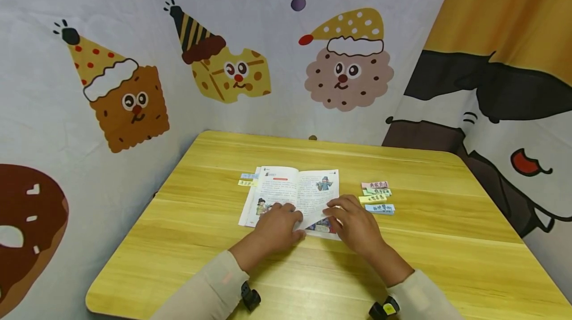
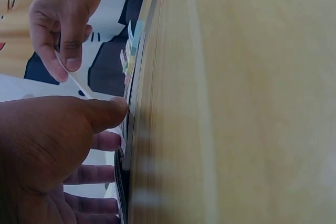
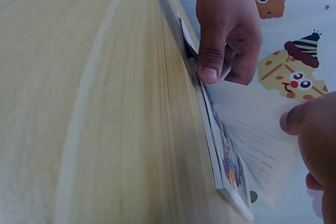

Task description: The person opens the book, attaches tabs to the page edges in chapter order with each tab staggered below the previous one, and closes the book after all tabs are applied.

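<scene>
An open book (image 1: 277,188) with printed text and small coloured pictures lies on the table. My left hand (image 1: 277,224) rests on it by the lower spine, fingers spread over the left page and thumb at the bottom edge. With thumb and fingers, my right hand (image 1: 356,223) pinches a right-hand page (image 1: 308,198) by its outer side. That page's lower corner is raised, baring a colourful picture (image 1: 322,225) underneath. In the right wrist view the lifted page (image 3: 257,153) slants up from the book to the right hand (image 3: 321,140).
Blue and yellow paper tabs (image 1: 247,182) stick out from the book's left edge. Several pink, green, yellow and blue strips with handwriting (image 1: 376,199) lie right of the book, close to my right hand. A patterned cloth (image 1: 277,116) hangs behind the wooden table (image 1: 210,260).
</scene>
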A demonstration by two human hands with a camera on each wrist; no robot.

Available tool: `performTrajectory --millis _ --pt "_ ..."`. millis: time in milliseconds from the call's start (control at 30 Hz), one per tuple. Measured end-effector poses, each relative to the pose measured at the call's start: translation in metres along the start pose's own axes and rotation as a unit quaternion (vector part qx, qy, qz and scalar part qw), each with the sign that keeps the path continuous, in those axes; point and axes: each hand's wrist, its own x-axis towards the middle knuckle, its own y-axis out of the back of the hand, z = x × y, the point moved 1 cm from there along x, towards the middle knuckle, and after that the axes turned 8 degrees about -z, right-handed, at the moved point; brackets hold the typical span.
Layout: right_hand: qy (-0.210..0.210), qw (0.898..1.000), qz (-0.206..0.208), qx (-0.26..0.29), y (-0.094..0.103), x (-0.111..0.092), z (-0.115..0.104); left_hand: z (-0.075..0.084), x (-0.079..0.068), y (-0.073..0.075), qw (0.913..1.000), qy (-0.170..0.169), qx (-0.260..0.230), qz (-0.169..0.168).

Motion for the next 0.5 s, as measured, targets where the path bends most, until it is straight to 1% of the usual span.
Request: performTrajectory --millis 167,300,367,433,500 --pt "-0.009 1.0 0.018 0.005 0.001 -0.001 -0.001 -0.001 0.0 -0.001 0.9999 -0.009 0.006 0.011" --pt "-0.04 0.998 0.051 -0.001 0.002 -0.005 -0.001 0.0 0.001 -0.001 0.9994 -0.019 0.015 0.023" --pt "-0.059 0.996 0.06 -0.001 0.002 -0.007 -0.001 -0.001 0.001 -0.002 0.9993 -0.021 0.015 0.025" --pt "-0.073 0.995 0.061 -0.001 0.001 -0.009 -0.001 -0.001 0.001 -0.003 0.9994 -0.019 0.014 0.026" --pt "-0.081 0.996 0.047 0.008 -0.001 -0.011 -0.001 -0.002 0.002 -0.003 0.9994 -0.017 0.012 0.029"
